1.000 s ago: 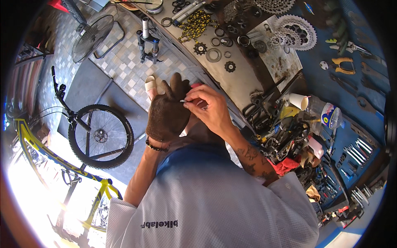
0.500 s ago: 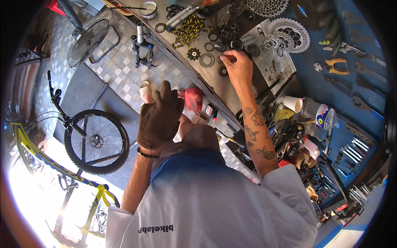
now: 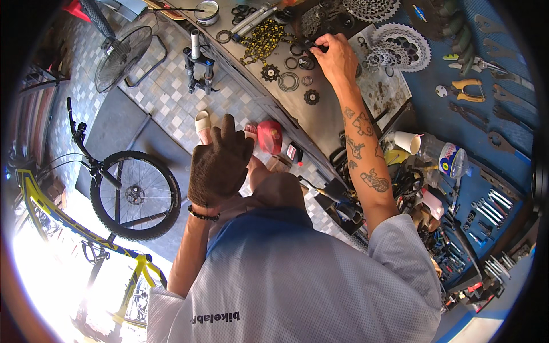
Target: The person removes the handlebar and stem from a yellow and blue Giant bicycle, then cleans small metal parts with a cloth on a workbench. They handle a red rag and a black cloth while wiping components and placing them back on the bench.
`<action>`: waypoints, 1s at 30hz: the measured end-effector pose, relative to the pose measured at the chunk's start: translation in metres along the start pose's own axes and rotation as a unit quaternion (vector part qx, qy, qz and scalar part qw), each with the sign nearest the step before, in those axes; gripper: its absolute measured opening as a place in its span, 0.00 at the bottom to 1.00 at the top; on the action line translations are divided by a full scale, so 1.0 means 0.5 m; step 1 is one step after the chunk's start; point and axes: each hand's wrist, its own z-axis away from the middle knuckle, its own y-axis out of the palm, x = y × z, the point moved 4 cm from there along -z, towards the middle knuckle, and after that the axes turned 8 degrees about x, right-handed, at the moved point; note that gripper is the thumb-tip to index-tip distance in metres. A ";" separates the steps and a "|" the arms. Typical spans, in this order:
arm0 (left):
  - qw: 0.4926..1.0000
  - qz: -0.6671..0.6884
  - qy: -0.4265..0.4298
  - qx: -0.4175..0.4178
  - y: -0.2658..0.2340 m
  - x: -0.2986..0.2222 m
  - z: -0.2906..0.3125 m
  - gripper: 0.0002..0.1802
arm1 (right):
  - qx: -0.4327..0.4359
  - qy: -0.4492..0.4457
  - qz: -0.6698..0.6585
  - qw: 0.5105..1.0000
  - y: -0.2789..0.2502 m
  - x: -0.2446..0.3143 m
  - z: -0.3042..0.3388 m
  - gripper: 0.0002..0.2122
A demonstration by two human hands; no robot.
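Observation:
My bare right hand [image 3: 337, 59] reaches over the workbench [image 3: 320, 123], thumb and fingertips pinched at a small black part [image 3: 316, 47]; the fingers hide much of its shape. Just nearer on the bench lie a small ring [image 3: 307, 80], a pair of larger thin rings [image 3: 288, 82] and two toothed black pulley wheels, one [image 3: 310, 97] close to the bench edge and another [image 3: 270, 72] by a black-and-yellow chain [image 3: 264, 41]. My left hand [image 3: 220, 166], in a brown work glove, hovers above my lap away from the bench. Its fingers are loosely bent and apart, with nothing visible in them.
Silver cassettes [image 3: 400, 48] sit at the far right of the bench. Pliers [image 3: 468, 91] and wrenches lie on a blue surface beyond. A paper cup [image 3: 407, 142] and plastic bottle [image 3: 452, 160] stand nearer. On the left are a fan [image 3: 123, 60], a suspension fork [image 3: 197, 68] and a bicycle wheel [image 3: 136, 195].
My right hand has moved farther away across the bench, from beside the small ring to the black part. The ring and nearer pulley wheel now show fully. My left hand has barely moved.

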 end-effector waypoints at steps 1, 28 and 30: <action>1.000 0.002 0.000 0.001 0.000 0.001 0.000 0.14 | 0.024 0.020 -0.012 0.999 0.003 -0.006 -0.003 0.10; 0.995 0.091 -0.033 -0.027 -0.059 0.029 0.097 0.21 | 0.425 0.031 -0.729 0.536 0.030 0.199 0.483 0.29; 0.995 0.085 -0.042 -0.043 -0.068 0.046 0.104 0.21 | 0.328 0.099 -0.884 0.317 0.021 0.181 0.492 0.33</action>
